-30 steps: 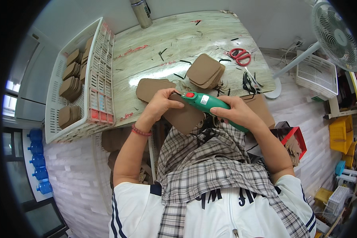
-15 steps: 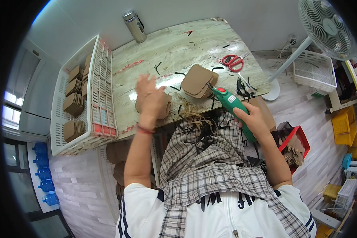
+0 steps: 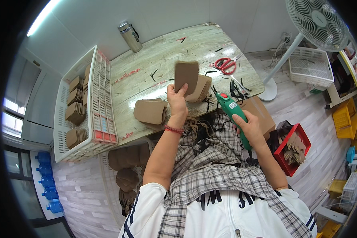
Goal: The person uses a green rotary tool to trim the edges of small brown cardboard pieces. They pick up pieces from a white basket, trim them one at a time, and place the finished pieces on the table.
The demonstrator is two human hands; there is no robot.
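Observation:
My left hand point(image 3: 177, 101) pinches a flat brown piece with rounded corners point(image 3: 186, 75), thumb on its face, raised above the table. Behind it lies a stack of similar brown pieces point(image 3: 202, 88), partly covered by the held one. A second brown stack point(image 3: 150, 110) sits near the table's front edge, left of my left wrist. Wrapped in my right hand point(image 3: 248, 126) is a green electric scissors point(image 3: 229, 104) with a red button. Its narrow tip points up and left, beside the right-hand stack and apart from the held piece.
A white crate point(image 3: 95, 115) with brown stacks stands left. Red scissors point(image 3: 225, 66) and dark trimmings lie on the table point(image 3: 142, 59), a steel flask point(image 3: 130, 36) at the back. A red box point(image 3: 297, 158) of brown pieces and a fan point(image 3: 318, 19) are right.
My left hand, empty and blurred over the left stack before, has moved right and now holds up a brown piece. The electric scissors stay in my right hand, nearly in place.

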